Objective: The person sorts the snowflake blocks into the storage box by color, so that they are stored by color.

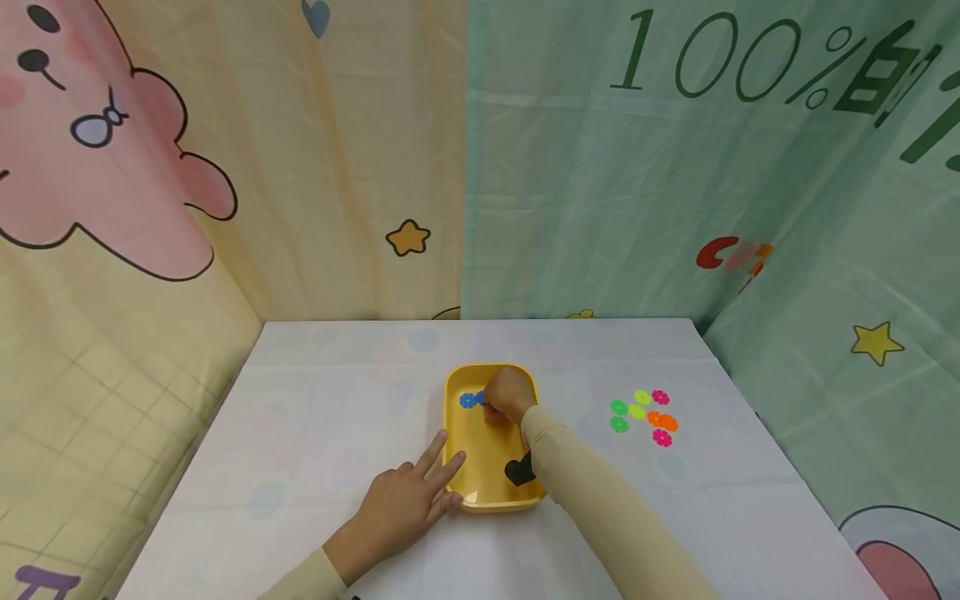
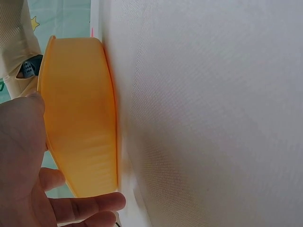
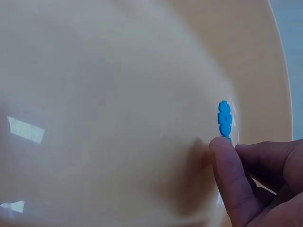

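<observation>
A yellow tray stands on the white table. Inside its far end, two small blue flower-shaped discs lie side by side, close to my right hand. In the right wrist view, thumb and finger pinch one blue disc near the tray's wall; the fingertips partly cover the blue. My left hand has its fingers spread against the tray's near left side. The left wrist view shows that hand by the outer wall of the tray, touching its rim.
Right of the tray lies a loose group of flower-shaped discs: green, yellow, orange and pink. A dark heart-like shape shows beside the right sleeve. Printed curtains hang behind the table.
</observation>
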